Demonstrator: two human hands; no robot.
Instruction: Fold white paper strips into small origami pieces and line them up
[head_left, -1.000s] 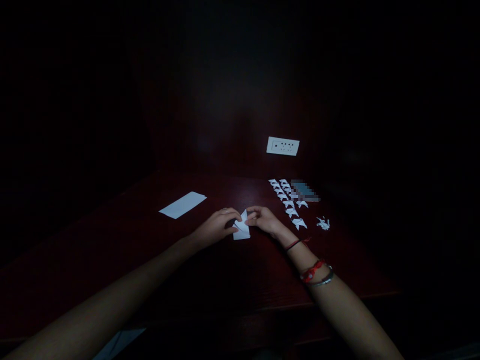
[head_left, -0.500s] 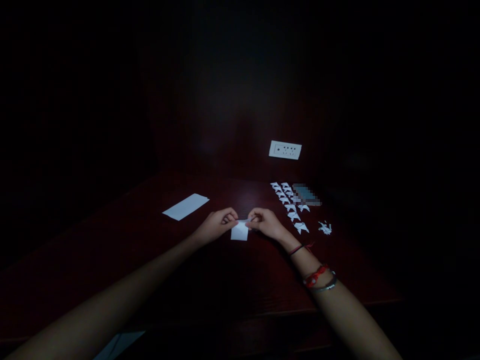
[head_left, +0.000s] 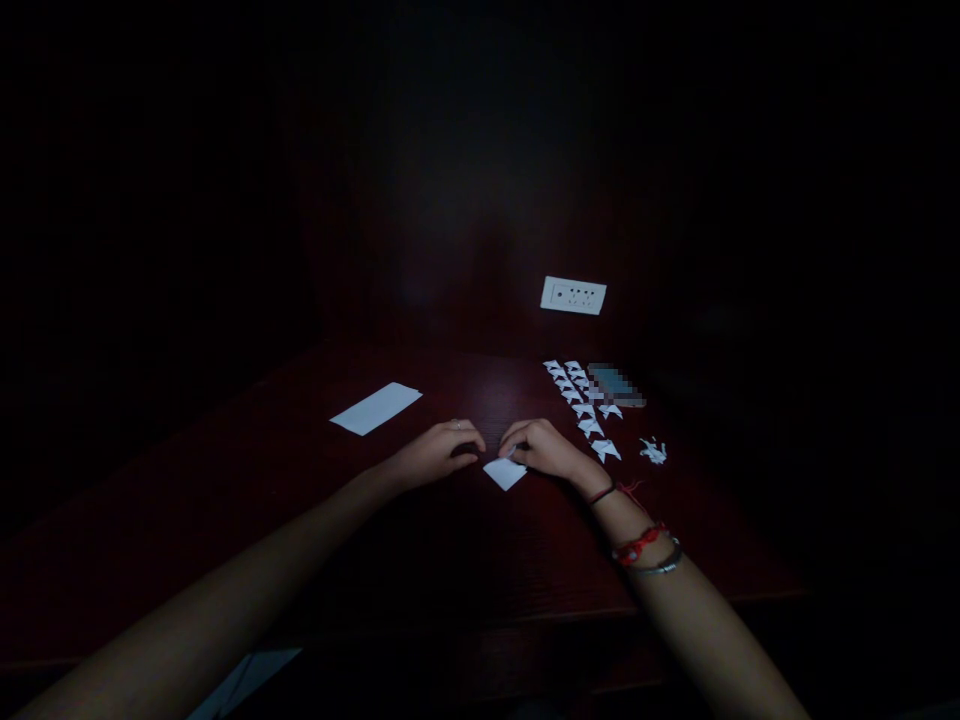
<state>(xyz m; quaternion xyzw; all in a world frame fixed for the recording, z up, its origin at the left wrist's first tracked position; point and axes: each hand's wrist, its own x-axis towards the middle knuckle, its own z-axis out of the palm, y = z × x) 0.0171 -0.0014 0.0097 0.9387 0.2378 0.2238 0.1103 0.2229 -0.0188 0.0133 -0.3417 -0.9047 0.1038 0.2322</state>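
A small white paper piece (head_left: pixel 505 473) lies on the dark red wooden table (head_left: pixel 465 560). My right hand (head_left: pixel 541 448) has its fingers curled and pinches the paper's upper edge. My left hand (head_left: pixel 441 449), with a ring on one finger, rests curled on the table just left of the paper; I cannot see whether it touches the paper. Red thread bands and a metal bangle (head_left: pixel 646 553) sit on my right wrist.
Several small folded white paper shapes (head_left: pixel 583 405) lie in rows to the right, with a crumpled scrap (head_left: pixel 653 451) beyond them. A white paper strip (head_left: pixel 376 408) lies at the left. A white wall socket (head_left: pixel 573 295) is behind. The room is very dark.
The paper was held up between both hands and folded; now it lies lower and flatter on the table, turned slightly. My left hand has slid off it to the left.
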